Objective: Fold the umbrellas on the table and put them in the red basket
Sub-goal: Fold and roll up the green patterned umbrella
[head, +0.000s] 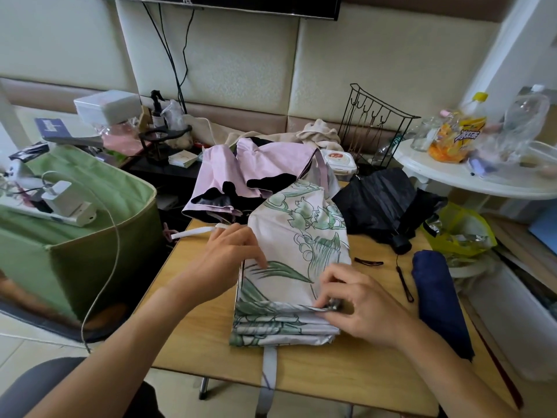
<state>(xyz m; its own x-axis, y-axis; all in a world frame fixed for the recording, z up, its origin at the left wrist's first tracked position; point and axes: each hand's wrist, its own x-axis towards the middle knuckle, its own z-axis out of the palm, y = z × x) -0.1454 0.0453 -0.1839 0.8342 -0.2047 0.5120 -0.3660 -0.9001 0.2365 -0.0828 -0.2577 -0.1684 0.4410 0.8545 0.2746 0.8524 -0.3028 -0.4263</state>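
- The wooden table (376, 366) carries all four umbrellas; its near edge runs across the bottom of the view, and a strap from the floral canopy hangs over that edge.
- To the left of the table stands a green fabric bin (90, 224) with a white charger (67, 200) resting on its rim and a cable trailing down its side.
- The white umbrella with green floral print (297, 251) lies in the table's middle, its canopy gathered into flat pleats that stack up at the near end.
- Behind it, at the table's far left corner, sits the pink umbrella (241, 173) — loose and crumpled, with its black lining showing.
- The black umbrella (382, 203) lies at the far right, bunched and unfolded, handle end toward the viewer, wrist cord trailing on the wood.
- The navy umbrella (437, 300) is rolled tight and lies along the table's right edge, apart from the others.
- A round white side table (446, 173) to the right holds bottles and plastic bags.
- The left hand (229, 260) rests on the floral canopy's left edge, fingers curled over the fabric and pressing down on it.
- The right hand (358, 306) pinches the pleated hem at the near right — fingertips closed on a fold beside a small metal rib tip.
- No red basket is in sight.
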